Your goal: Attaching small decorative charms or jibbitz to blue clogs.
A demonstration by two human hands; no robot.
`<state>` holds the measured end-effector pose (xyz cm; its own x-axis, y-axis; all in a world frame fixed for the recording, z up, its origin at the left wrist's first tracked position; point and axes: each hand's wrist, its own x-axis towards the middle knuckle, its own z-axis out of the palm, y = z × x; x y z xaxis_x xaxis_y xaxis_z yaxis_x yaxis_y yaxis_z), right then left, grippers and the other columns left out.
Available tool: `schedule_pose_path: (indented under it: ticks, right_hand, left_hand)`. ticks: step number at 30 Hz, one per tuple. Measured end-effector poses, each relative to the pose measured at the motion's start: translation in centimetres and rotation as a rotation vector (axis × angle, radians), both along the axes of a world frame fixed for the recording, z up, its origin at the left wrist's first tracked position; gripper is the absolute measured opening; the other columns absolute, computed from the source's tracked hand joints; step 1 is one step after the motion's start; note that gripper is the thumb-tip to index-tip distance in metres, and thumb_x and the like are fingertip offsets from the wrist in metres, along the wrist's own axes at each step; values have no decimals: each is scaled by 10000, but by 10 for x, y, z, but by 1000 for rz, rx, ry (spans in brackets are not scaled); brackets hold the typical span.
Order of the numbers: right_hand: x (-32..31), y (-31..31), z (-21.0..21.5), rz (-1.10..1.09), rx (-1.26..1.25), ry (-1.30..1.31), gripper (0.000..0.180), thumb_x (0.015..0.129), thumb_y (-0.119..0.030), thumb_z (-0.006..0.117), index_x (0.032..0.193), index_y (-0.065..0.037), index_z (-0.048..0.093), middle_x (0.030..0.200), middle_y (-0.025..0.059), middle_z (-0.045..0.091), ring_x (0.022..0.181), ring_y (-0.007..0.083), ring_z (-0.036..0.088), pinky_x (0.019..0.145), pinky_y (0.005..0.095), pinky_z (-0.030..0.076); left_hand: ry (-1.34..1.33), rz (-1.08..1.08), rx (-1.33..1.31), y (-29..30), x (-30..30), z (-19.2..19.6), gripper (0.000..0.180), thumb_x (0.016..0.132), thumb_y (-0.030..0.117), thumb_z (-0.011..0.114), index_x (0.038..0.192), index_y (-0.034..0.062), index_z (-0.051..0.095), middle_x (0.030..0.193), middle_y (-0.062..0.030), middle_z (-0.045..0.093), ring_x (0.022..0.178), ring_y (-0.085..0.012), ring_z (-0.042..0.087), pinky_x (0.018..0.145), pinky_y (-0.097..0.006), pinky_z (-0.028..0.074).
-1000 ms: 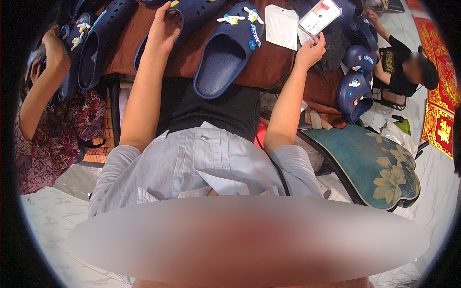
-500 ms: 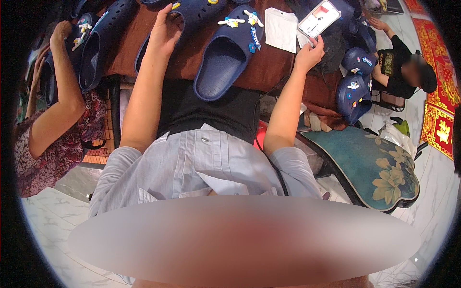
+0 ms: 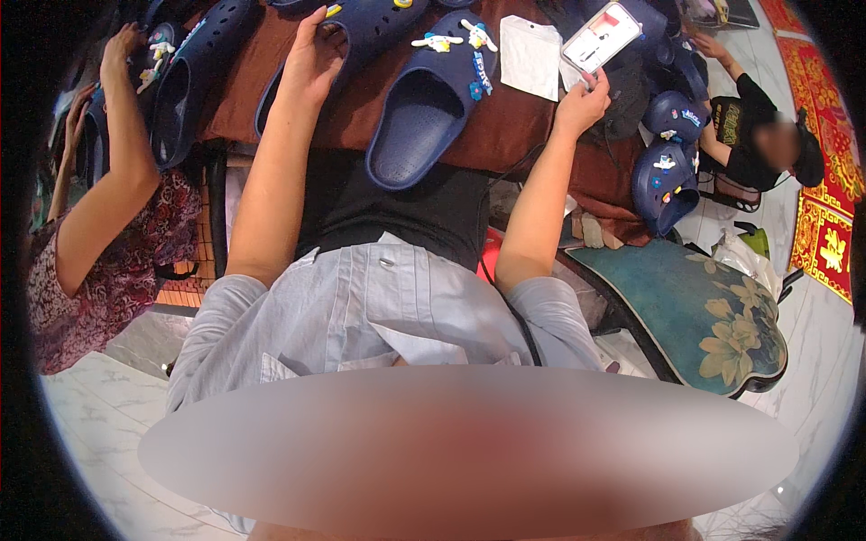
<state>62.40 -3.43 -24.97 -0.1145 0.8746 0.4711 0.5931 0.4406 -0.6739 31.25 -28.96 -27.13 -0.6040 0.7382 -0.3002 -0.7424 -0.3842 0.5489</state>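
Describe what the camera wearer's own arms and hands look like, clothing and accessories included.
The left sleeve and right sleeve are short, loose, light grey-blue fabric, with both arms bare below them. The left hand and right hand are ungloved, with no watch or bracelet visible.

Bench (image 3: 501,135), brown cloth: one bare strip at the near edge between left forearm (image 3: 275,180) and middle clog (image 3: 419,131), a second between that clog and right forearm (image 3: 532,203). Obstacles: middle clog, heel reaching past the near edge; upper clog (image 3: 374,36) by the left hand (image 3: 316,68); white card (image 3: 529,56) and phone (image 3: 603,38) toward the right; two clogs (image 3: 658,185) along the right edge.
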Motion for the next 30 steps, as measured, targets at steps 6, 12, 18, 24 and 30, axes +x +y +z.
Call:
schedule_pose_path:
  ticks: [6, 12, 18, 24, 30]
  right_hand:
    - [2, 3, -1, 17, 1, 15, 524, 788, 63, 535, 1301, -18, 472, 1102, 124, 605, 996, 251, 514, 833, 334, 464]
    - [-3, 11, 3, 204, 271, -219, 701, 760, 66, 536, 1413, 28, 286, 1273, 106, 566, 1163, 327, 404, 1000, 417, 321]
    - [-21, 11, 13, 265, 239, -491, 729, 817, 43, 444, 1477, -6, 138, 1426, 84, 448, 1297, 383, 307, 1073, 489, 227]
    - [-18, 17, 10, 234, 197, -543, 682, 857, 28, 390, 1483, -28, 126, 1445, 71, 422, 1349, 375, 245, 1089, 487, 205]
    - [-5, 27, 3, 96, 158, -209, 718, 830, 71, 425, 1467, 48, 95, 1398, 188, 442, 1297, 373, 286, 1086, 435, 210]
  left_hand:
    - [-9, 5, 9, 1, -1, -2, 300, 867, 305, 656, 1033, 57, 624, 1045, -76, 658, 991, -217, 606, 924, -337, 459]
    - [0, 19, -10, 2, 2, 1, 273, 867, 306, 655, 990, 63, 631, 986, -63, 664, 954, -209, 612, 890, -330, 470]
    - [-10, -153, 163, -2, -3, 1, 275, 869, 305, 650, 999, 63, 631, 999, -70, 663, 954, -213, 616, 889, -331, 474]
    - [7, -49, 51, -1, 10, 16, 292, 859, 332, 658, 971, 70, 595, 946, -55, 615, 923, -198, 582, 872, -313, 453]
    - [-8, 3, 28, 1, 4, 4, 284, 876, 291, 644, 1025, 50, 624, 1037, -84, 659, 986, -223, 612, 925, -346, 464]
